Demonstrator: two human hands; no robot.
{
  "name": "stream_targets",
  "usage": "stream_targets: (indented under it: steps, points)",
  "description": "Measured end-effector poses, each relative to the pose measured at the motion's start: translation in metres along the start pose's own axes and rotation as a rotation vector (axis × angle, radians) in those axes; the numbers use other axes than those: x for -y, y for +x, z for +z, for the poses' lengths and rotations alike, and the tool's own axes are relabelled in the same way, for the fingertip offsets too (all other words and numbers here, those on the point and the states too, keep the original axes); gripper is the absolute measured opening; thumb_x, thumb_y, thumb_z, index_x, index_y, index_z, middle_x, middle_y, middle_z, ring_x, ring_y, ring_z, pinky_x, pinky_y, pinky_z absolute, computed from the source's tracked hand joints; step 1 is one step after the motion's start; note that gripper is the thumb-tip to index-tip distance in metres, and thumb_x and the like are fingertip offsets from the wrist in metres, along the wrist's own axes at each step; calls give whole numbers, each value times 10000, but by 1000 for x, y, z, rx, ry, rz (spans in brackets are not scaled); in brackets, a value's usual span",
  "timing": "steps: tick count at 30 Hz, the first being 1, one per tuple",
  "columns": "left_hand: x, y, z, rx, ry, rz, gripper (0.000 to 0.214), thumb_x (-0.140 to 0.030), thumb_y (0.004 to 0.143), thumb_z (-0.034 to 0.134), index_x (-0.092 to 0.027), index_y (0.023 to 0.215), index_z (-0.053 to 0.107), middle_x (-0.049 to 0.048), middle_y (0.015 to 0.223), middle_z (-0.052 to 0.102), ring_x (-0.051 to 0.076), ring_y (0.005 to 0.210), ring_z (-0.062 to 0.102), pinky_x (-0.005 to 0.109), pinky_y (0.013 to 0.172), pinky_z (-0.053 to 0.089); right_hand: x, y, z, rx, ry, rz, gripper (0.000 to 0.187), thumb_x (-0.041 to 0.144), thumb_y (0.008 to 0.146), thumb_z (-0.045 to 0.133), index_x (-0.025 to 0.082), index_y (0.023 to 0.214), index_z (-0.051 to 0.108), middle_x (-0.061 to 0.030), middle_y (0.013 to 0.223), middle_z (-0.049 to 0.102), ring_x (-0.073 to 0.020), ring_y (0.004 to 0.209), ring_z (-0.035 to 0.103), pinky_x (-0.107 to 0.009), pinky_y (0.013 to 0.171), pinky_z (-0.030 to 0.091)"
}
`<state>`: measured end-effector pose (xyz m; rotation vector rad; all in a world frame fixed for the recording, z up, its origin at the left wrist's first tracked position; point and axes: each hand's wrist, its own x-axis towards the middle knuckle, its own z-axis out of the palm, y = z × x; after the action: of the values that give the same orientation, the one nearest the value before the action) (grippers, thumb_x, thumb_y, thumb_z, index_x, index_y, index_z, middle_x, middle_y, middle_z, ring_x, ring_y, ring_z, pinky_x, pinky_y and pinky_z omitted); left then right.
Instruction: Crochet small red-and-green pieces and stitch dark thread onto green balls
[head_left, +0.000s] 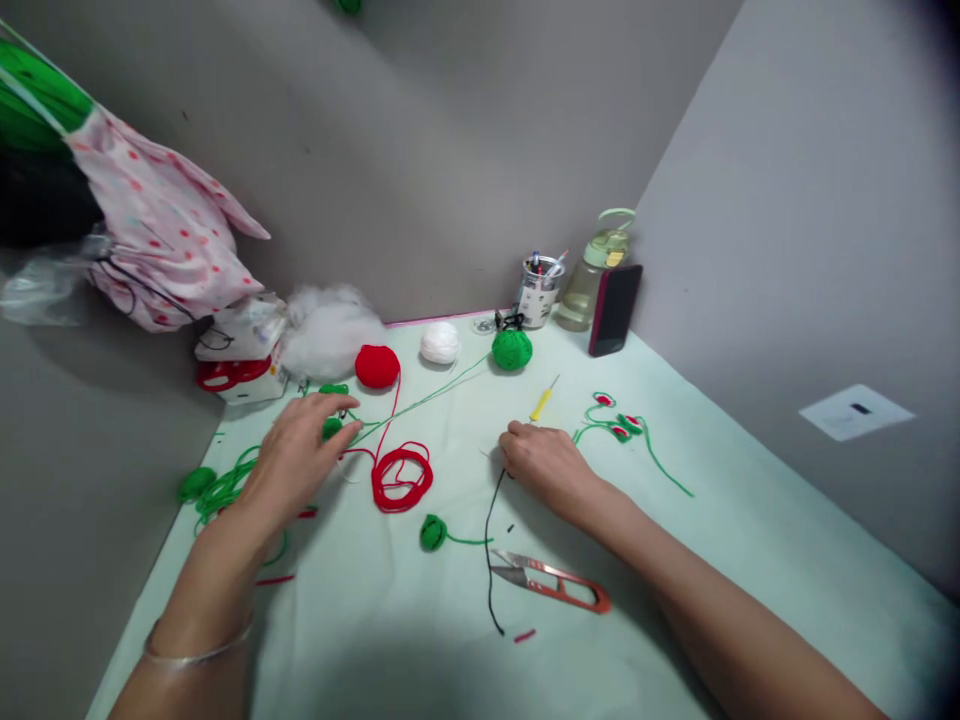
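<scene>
My left hand (296, 450) reaches over the left part of the table, thumb and fingers apart. A small green crocheted piece (332, 429) lies by its fingertips, partly hidden. My right hand (551, 468) is closed in a pinch near the middle. From beneath its fingers a strand of black yarn (489, 530) trails down the table; a thin pale tip, too small to name surely, pokes out at the left. A small green ball-shaped piece (433, 533) with a yarn tail lies between the hands. Orange-handled thread snips (562, 585) lie below my right hand, blades pointing left.
Red (377, 367), white (440, 343) and green yarn balls (512, 350) stand at the back. Coiled red yarn (403, 478), a yellow-handled hook (544, 400) and red-green pieces (621, 430) lie around. A pen cup (538, 295), bottle (589, 285) and phone (616, 310) stand at the wall.
</scene>
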<state>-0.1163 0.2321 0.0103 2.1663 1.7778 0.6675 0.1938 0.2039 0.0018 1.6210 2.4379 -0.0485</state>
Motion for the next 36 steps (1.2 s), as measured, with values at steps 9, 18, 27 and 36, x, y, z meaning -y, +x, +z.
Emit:
stream_targets:
  steps: [9,18,27,36]
  points:
    - [40,6,22,-25,-17,-82,257,-367,820,603,-230,995,732,100,950,603,340,898,586,482,877,444,14,-2,-2,19,37,-48,222,-5,907,504,123,936,684,-153,966,687,-252,870,689,-322,677,434]
    - [33,7,15,-192,-320,-192,320,-377,784,696,-215,1060,688,51,918,649,283,874,636,428,867,496,9,-1,-6,-15,273,-45,139,40,862,545,128,845,652,-140,929,714,-225,797,684,-294,647,424]
    - [-77,-14,8,48,-1544,-329,246,-206,889,649,-187,1130,693,55,1026,766,148,849,729,234,816,585,-7,-33,-57,-183,1513,-55,141,239,882,650,158,998,659,-3,760,660,-126,657,657,-252,626,531]
    - [-102,-29,26,250,-1653,-395,151,-287,884,738,-160,962,712,47,936,763,158,829,731,254,824,588,15,-53,-60,-223,1605,-29,115,267,904,684,161,878,720,30,640,597,-73,542,524,-190,516,449]
